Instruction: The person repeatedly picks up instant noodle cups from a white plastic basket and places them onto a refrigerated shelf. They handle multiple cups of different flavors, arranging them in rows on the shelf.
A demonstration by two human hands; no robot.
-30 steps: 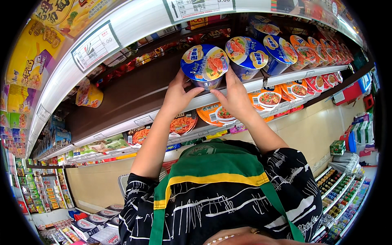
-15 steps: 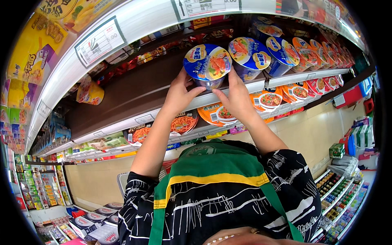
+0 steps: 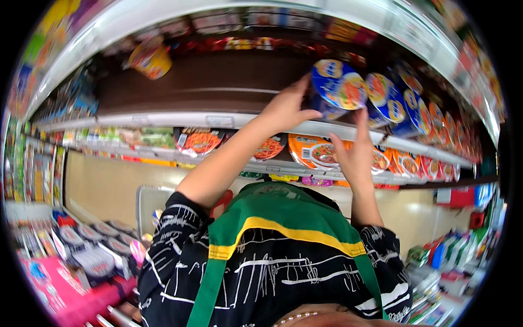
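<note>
A blue-lidded instant noodle cup (image 3: pixel 339 84) stands at the left end of the cup row on the brown shelf (image 3: pixel 229 82). My left hand (image 3: pixel 286 109) grips its left side, the thumb across the front and the other fingertips partly hidden beside the cup. Below its right edge my right hand (image 3: pixel 355 155) is open, thumb and forefinger apart. The forefinger tip reaches the cup's lower right rim; whether it touches is blurred. A second blue noodle cup (image 3: pixel 385 98) sits just to the right, with a third blue noodle cup (image 3: pixel 417 113) after it.
Several orange cups (image 3: pixel 437 124) continue the row rightward. A yellow cup (image 3: pixel 151 59) rests tilted farther left on the shelf. Bowl noodles (image 3: pixel 310 151) line the level below the white shelf edge (image 3: pixel 218 120). A grey basket (image 3: pixel 152 204) and a pink box (image 3: pixel 71 291) are at lower left.
The view has swung, so the shelf and cups appear farther right. My left hand stays on the cup's side, while my right hand has dropped lower with its fingers more upright.
</note>
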